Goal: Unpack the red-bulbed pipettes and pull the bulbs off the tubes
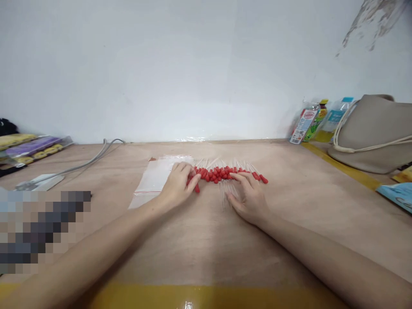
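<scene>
Many thin, pale sticks with red ends (215,174) lie in a wide row on the wooden table, their red ends bunched toward me and most shafts pointing to the wall. A few clear shafts (222,197) point toward me instead. My left hand (181,182) is curled at the row's left end, with red-ended sticks between thumb and fingers; part of its grip is hidden. At the right side, my right hand (251,195) rests with thumb and fingers apart, fingertips against the red ends. A clear zip bag (151,180) lies flat beside and partly under my left hand.
A grey cable (93,159) runs across the left side near packaged purple and yellow items (34,148). At right stand a drink carton (303,125), bottles (333,120) and a beige bag (373,133). A blue packet (397,195) lies at the right edge. Pixelation covers the lower left.
</scene>
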Available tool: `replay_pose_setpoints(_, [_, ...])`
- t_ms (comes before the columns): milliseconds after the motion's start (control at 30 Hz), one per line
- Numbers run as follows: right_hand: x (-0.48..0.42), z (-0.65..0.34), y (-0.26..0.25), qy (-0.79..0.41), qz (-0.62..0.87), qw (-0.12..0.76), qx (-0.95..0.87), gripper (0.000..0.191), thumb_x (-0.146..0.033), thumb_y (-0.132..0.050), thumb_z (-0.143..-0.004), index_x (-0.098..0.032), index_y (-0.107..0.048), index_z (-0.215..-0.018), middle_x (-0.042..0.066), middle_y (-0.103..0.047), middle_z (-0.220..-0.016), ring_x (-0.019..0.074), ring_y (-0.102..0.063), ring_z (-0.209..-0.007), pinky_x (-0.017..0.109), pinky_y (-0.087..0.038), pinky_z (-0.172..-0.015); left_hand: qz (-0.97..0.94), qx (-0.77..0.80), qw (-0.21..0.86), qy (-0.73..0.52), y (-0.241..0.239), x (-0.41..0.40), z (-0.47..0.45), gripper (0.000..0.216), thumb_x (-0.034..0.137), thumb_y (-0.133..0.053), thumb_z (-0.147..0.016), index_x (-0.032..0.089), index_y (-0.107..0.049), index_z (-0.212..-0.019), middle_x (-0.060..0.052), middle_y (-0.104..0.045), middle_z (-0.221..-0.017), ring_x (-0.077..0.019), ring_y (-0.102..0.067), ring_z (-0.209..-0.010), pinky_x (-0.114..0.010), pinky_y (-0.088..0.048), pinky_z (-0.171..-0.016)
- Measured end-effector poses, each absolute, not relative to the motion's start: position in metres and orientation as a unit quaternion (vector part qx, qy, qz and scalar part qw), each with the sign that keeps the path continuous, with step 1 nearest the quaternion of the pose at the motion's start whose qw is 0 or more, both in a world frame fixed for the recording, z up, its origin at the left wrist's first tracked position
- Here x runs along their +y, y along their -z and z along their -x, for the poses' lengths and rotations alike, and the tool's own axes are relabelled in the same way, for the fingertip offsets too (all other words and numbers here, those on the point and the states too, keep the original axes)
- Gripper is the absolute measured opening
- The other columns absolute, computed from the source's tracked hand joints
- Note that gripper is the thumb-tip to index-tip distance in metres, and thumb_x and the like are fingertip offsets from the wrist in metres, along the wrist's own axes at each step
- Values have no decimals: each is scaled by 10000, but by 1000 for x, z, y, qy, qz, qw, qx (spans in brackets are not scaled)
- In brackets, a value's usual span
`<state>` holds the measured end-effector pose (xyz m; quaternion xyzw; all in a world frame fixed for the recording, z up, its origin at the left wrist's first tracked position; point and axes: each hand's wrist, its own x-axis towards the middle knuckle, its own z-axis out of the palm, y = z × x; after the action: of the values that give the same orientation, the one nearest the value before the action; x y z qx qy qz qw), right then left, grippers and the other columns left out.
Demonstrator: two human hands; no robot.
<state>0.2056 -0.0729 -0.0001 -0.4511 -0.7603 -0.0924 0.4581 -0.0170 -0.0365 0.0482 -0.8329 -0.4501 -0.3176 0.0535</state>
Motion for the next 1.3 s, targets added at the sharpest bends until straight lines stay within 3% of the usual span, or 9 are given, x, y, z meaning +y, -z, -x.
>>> replay_pose_setpoints(133, [-73,-212,-1,131,395,430,-802,567,-385,-520,-783,-181,-380,-1293,125,-504,-1217,251,-449,-1134,409,-361,-930,887,-358,-24,290,-23,-59,33,139,265,-375,-884,178,-481,-864,-49,-531,-845,-160,-498,-784,-309,-428,-728])
replay_pose_setpoints(300, [-75,-212,-4,137,341,333,-868,480,-416,-490,-818,-197,-459,-1244,78,-538,-1222,233,-415,-1195,463,-240,-1033,893,-344,-41,288,-8,-63,31,102,249,-385,-886,180,-458,-902,-53,-549,-873,-155,-530,-795,-295,-444,-708])
replay_pose_setpoints(467, [-76,-208,-4,120,331,309,-884,349,-375,-455,-856,-215,-549,-1151,51,-596,-1149,212,-429,-1191,482,-214,-1047,900,-309,-47,303,-8,-63,29,79,222,-413,-878,179,-468,-916,-55,-561,-894,-156,-546,-855,-291,-453,-744])
replay_pose_setpoints(667, [-72,-206,2,91,299,311,-897,278,-303,-436,-877,-200,-597,-1079,22,-628,-1095,187,-439,-1184,442,-258,-1051,900,-297,-50,315,-7,-66,29,59,225,-443,-863,181,-466,-894,-55,-556,-887,-158,-542,-872,-297,-457,-758])
replay_pose_setpoints(833, [-70,-204,4,82,273,335,-898,250,-270,-472,-860,-181,-616,-1045,24,-645,-1061,193,-476,-1146,422,-324,-1020,904,-307,-35,295,-15,-70,18,248,309,-523,-820,173,-491,-1025,-76,-567,-1005,-189,-518,-950,-341,-430,-830])
replay_pose_setpoints(1133, [-69,-198,6,77,232,380,-892,230,-245,-502,-842,-177,-620,-1028,35,-670,-995,189,-540,-1073,389,-421,-954,922,-246,16,298,-11,-68,6,136,249,-472,-863,167,-580,-879,-38,-637,-902,-152,-545,-844,-321,-409,-806])
replay_pose_setpoints(1300, [-68,-198,12,46,205,395,-894,200,-197,-474,-851,-142,-621,-976,83,-668,-984,163,-573,-1026,346,-448,-946,931,-249,22,265,-15,-70,7,154,236,-442,-873,163,-577,-856,-32,-633,-909,-149,-540,-876,-343,-362,-886])
